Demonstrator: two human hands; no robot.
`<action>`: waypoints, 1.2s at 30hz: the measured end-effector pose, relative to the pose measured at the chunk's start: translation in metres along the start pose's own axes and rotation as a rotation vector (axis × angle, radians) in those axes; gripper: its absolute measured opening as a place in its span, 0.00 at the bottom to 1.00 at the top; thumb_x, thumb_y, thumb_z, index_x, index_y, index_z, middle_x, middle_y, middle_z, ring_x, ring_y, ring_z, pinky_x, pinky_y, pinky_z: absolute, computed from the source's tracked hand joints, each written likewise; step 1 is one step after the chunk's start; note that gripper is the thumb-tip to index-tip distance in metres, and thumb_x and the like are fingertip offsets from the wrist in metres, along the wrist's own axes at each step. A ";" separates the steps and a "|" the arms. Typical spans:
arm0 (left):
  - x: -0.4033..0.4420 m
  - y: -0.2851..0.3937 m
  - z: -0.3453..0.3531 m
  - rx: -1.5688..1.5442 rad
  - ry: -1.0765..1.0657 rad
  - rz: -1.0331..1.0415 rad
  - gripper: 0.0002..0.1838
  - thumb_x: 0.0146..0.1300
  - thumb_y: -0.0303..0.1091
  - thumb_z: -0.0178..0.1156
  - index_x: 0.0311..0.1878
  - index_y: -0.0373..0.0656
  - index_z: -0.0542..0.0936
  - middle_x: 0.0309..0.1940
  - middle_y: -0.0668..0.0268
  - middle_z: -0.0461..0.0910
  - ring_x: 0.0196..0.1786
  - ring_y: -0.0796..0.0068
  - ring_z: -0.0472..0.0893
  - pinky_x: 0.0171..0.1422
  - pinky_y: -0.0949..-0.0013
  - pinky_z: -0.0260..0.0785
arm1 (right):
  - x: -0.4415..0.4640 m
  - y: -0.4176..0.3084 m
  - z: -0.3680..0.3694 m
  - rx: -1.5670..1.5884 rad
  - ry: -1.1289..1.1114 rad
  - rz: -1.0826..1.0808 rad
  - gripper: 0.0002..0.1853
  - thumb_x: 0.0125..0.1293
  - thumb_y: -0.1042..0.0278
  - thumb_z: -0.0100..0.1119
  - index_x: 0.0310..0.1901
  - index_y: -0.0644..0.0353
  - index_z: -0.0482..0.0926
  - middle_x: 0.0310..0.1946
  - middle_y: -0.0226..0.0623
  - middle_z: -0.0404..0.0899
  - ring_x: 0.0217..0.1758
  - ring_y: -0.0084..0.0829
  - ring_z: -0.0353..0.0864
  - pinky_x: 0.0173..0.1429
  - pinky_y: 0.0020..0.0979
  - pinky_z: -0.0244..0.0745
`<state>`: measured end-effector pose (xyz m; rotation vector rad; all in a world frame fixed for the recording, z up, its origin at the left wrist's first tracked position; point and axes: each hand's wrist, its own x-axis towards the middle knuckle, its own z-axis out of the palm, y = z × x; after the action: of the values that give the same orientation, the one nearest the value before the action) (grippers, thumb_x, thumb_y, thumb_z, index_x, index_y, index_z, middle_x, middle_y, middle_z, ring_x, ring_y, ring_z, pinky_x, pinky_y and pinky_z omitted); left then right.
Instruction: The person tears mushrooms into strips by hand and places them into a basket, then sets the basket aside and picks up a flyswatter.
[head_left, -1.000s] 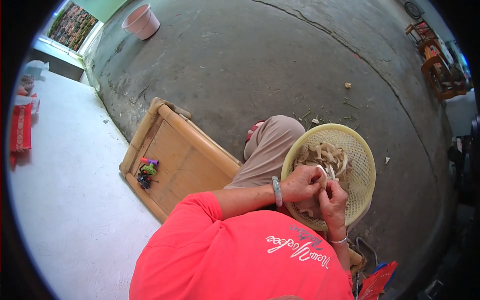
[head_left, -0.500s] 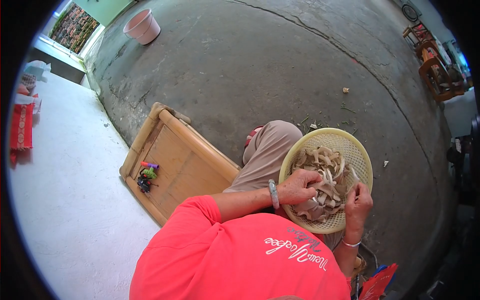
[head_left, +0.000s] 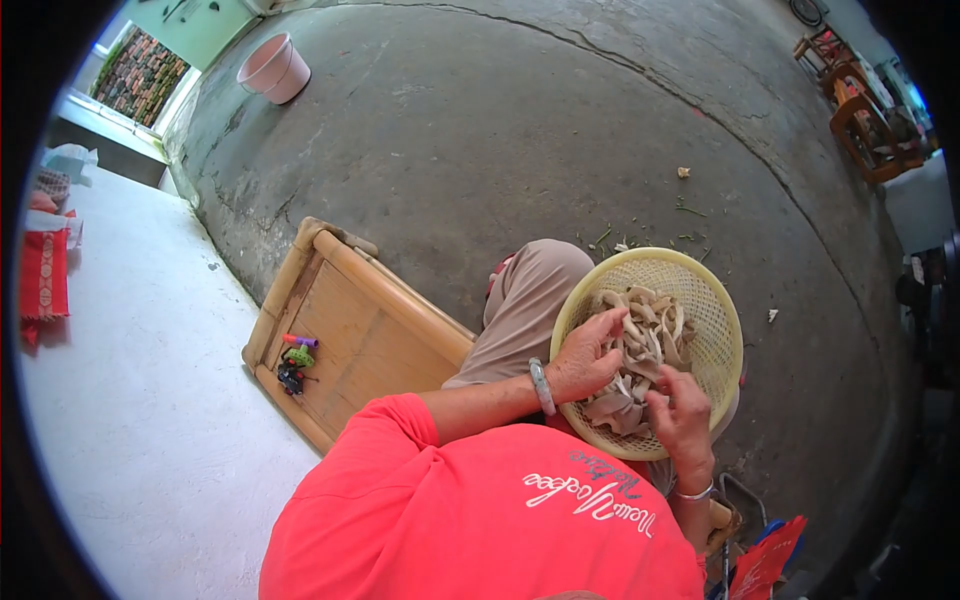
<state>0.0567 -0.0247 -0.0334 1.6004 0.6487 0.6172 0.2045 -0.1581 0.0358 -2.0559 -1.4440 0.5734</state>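
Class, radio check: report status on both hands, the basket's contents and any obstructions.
Left hand, right hand over round yellow plastic mesh basket; grip unclear. Pale beige, irregular strips heaped inside. No obstruction visible between hands and strips.

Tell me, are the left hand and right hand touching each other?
Apart. The head view shows it: pale strips in the yellow basket show in the gap between the left hand and right hand.

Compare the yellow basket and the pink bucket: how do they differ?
The basket is pale yellow; the bucket is pink. The basket's wall is mesh; the bucket's looks solid. The basket is close by the person's knee; the bucket stands farther off on the floor. Both are round and open-topped.
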 end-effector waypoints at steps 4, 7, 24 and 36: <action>0.000 -0.005 0.005 -0.235 0.041 -0.101 0.30 0.57 0.15 0.47 0.66 0.34 0.63 0.58 0.57 0.67 0.56 0.69 0.76 0.54 0.73 0.73 | -0.001 -0.015 0.009 -0.127 -0.131 -0.223 0.23 0.50 0.68 0.68 0.49 0.60 0.75 0.38 0.43 0.76 0.39 0.45 0.78 0.45 0.40 0.74; 0.001 -0.006 0.005 -0.380 0.114 -0.153 0.27 0.59 0.14 0.44 0.65 0.34 0.64 0.58 0.58 0.68 0.58 0.67 0.75 0.53 0.70 0.75 | -0.007 -0.016 0.008 -0.235 -0.209 -0.191 0.20 0.49 0.67 0.68 0.45 0.59 0.76 0.39 0.41 0.75 0.39 0.43 0.78 0.44 0.39 0.75; 0.000 0.014 -0.010 -0.435 -0.231 -0.221 0.19 0.65 0.22 0.52 0.59 0.35 0.71 0.50 0.62 0.77 0.54 0.76 0.76 0.60 0.72 0.69 | -0.010 -0.001 -0.004 0.656 0.031 0.286 0.06 0.65 0.74 0.55 0.37 0.68 0.80 0.25 0.31 0.76 0.27 0.19 0.75 0.31 0.24 0.70; -0.001 0.017 -0.012 -0.474 -0.194 -0.289 0.12 0.67 0.25 0.53 0.52 0.35 0.75 0.43 0.65 0.79 0.46 0.79 0.79 0.45 0.75 0.75 | 0.000 -0.002 0.006 0.651 0.170 0.306 0.12 0.65 0.66 0.58 0.45 0.66 0.75 0.31 0.34 0.78 0.23 0.23 0.75 0.30 0.26 0.72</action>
<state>0.0485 -0.0182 -0.0149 1.0824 0.5278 0.3602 0.1997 -0.1569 0.0327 -1.7387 -0.7110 0.8366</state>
